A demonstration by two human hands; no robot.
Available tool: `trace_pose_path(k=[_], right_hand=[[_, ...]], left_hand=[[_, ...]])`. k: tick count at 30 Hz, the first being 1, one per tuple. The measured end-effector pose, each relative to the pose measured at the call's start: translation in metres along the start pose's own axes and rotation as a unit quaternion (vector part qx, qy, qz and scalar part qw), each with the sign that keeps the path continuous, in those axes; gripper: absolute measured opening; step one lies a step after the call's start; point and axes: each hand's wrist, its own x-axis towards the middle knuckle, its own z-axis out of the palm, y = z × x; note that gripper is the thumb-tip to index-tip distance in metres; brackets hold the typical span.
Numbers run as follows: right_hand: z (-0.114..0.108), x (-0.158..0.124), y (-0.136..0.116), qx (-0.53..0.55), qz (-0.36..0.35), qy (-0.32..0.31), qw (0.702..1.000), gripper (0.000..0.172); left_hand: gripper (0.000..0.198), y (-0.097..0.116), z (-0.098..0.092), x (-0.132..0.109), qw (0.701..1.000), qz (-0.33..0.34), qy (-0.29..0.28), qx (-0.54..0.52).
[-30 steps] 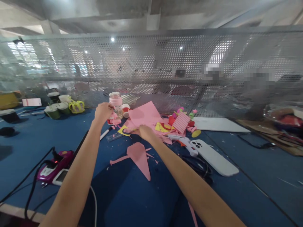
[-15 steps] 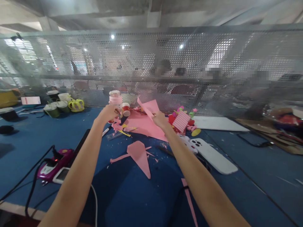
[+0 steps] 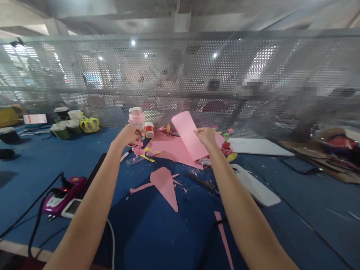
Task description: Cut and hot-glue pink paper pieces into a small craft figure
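My right hand (image 3: 206, 135) pinches the upper edge of a pink paper sheet (image 3: 189, 136) and holds it lifted and curled over the pile of pink paper (image 3: 168, 149) on the blue table (image 3: 157, 232). My left hand (image 3: 128, 134) is closed, its fingers by a clear jar with a pink band (image 3: 137, 119); what it holds is hidden. A cut pink triangle (image 3: 165, 186) lies nearer me. A dark tool, perhaps scissors (image 3: 201, 181), rests right of it.
A white phone (image 3: 254, 185) lies right of my forearm, with coloured craft bits (image 3: 226, 144) behind it. A purple device with cables (image 3: 62, 193) sits at left. Cups (image 3: 69, 126) stand far left. A perforated metal screen (image 3: 253, 75) closes the back.
My right hand went from resting on the paper pile to lifting a pink sheet up and to the right, curling it. My left hand stayed by the jar.
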Motion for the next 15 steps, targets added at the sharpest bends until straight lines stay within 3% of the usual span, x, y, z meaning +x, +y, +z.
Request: trace_pose_path(k=[6,12,15], right_hand=[[0.005,-0.011,-0.029,0.0,-0.054,-0.056,0.997,0.024],[0.013,-0.028,-0.066,0.008,-0.158,-0.101,0.982,0.052],[0.015,-0.037,-0.076,0.013,-0.195,-0.152,0.969,0.058]], left_hand=[[0.023,0.002,0.003,0.002,1.0,0.015,0.008,-0.014],[0.023,0.003,0.006,0.0,0.999,0.027,-0.017,-0.033],[0.023,0.001,0.012,0.002,0.998,0.032,-0.021,-0.04]])
